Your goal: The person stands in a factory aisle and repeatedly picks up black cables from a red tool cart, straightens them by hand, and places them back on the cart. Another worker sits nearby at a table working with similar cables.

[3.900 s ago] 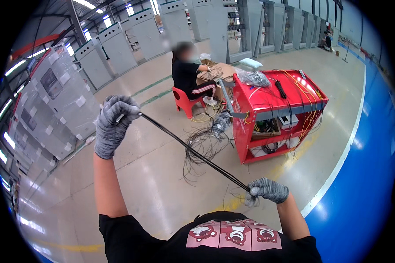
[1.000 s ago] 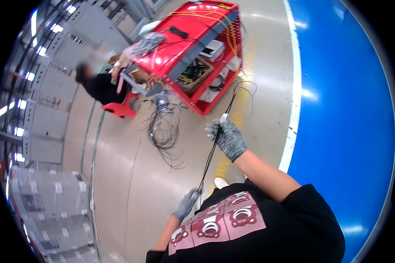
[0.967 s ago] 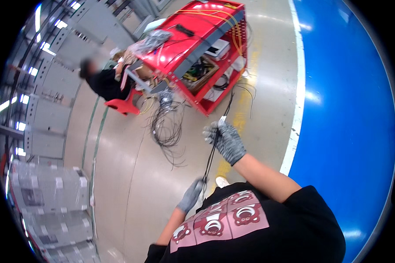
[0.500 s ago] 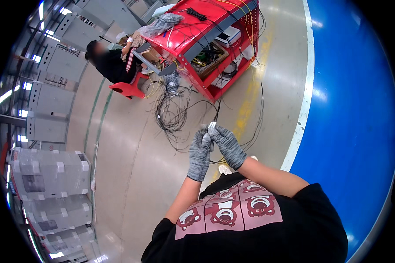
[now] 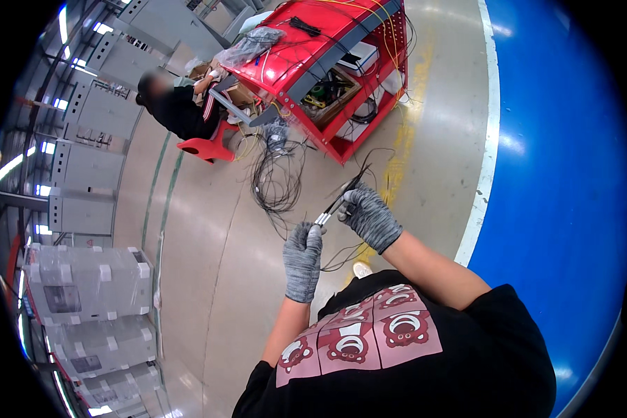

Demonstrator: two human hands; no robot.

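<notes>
Both of my hands wear grey knitted gloves. My left hand [image 5: 303,262] pinches the ends of a small bundle of black cables, beside their white sleeves [image 5: 323,218]. Up and to the right, my right hand [image 5: 370,217] is closed round the black cables [image 5: 357,178] of that bundle, whose loose ends stick out beyond its fingers. The white sleeves show in the gap between the hands. Thin black cable also hangs below the bundle toward the floor. My fingers hide how many cables each hand grips.
A red metal cart [image 5: 280,82] stands ahead, with cables and plastic wrap on top. Tangled black cable [image 5: 275,174] lies on the floor before it. A co-worker [image 5: 181,111] sits on a red stool [image 5: 207,148]. Wrapped grey cabinets [image 5: 94,282] stand left; blue flooring [image 5: 557,174] lies right.
My hands have moved apart, the left down and to the left, the right slightly right. The bundle now spans them, with its white sleeves lower and nearer the left hand.
</notes>
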